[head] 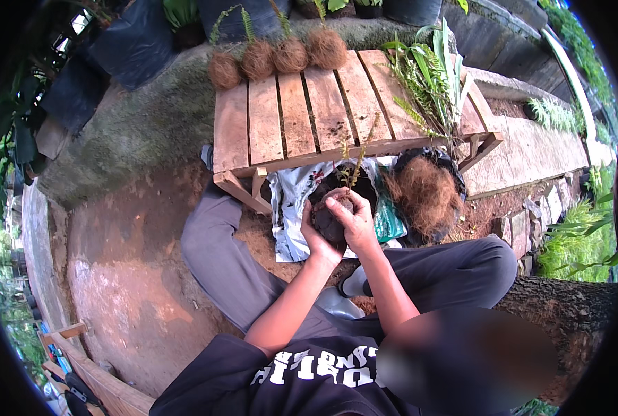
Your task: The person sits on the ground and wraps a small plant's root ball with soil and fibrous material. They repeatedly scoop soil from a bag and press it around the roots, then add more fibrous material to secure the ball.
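Note:
Both hands cup a dark ball of soil point(330, 224), with a small fern point(357, 169) rising from its top. My left hand point(317, 242) supports the ball from the left and below. My right hand point(358, 218) wraps its right side and top, the thumb pressed over the soil. Beneath the hands lies an opened white plastic sack point(291, 229) with dark soil point(335, 182) in its mouth. Just right of it is a heap of brown coconut fibre point(426, 192) on black plastic.
A slatted wooden table point(293, 122) bears several fibre-wrapped balls with fern fronds point(291, 54) at its back edge. Loose fern plants point(428, 78) lie at its right end. Black plant bags point(132, 47) line a stone ledge. A tree trunk point(564, 301) is at right.

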